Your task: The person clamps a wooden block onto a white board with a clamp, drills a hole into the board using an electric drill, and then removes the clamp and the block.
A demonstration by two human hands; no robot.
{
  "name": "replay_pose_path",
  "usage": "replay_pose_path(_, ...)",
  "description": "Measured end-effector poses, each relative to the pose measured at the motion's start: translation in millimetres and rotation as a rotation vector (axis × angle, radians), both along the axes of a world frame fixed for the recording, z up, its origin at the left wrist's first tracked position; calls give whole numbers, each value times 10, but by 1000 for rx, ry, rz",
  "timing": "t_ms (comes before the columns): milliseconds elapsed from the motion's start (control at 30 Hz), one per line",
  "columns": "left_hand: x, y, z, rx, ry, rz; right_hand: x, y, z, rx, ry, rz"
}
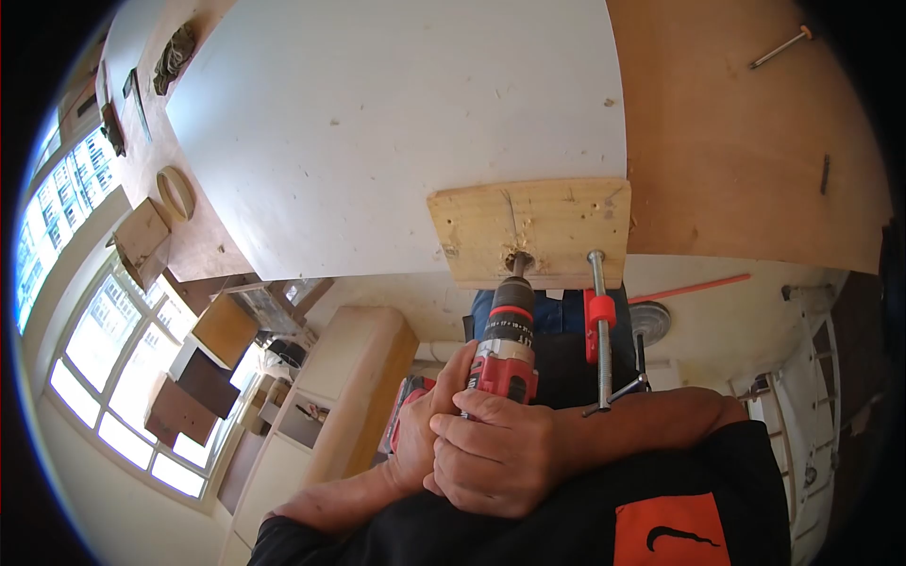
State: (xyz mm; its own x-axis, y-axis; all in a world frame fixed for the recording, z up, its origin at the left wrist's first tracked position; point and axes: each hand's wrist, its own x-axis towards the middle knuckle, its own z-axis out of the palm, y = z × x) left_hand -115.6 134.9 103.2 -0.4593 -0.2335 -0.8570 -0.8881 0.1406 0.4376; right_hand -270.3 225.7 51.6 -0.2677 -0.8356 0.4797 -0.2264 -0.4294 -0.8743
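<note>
My left hand (425, 420) is wrapped round the cordless drill (505, 363) near its handle, with the red battery showing beside it. My right hand (495, 453) closes over the back of the same drill. The drill points away from me, and its chuck sits close against a rough hole in the pale wooden board (557, 212). Most of the bit is hidden in that hole, with splintered wood around it. A red bar clamp (600, 325) grips the board's edge to the right of the drill.
The board lies on a white panel (406, 123) at the edge of a brown worktop (736, 141). A screwdriver-like tool (781, 47) lies far right, a tape roll (176, 193) at left. Below stand a cabinet (349, 377) and, at right, a ladder-like frame (802, 415).
</note>
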Motion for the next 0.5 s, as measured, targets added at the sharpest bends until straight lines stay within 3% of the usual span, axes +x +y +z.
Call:
replay_pose_path(233, -72, -66, 25, -90, -126, -164, 16, -99, 14, 18, 8, -1)
replay_pose_path(500, 5, -126, -25, 9, -28, -75, -61, -122, 19, 21, 16, 22)
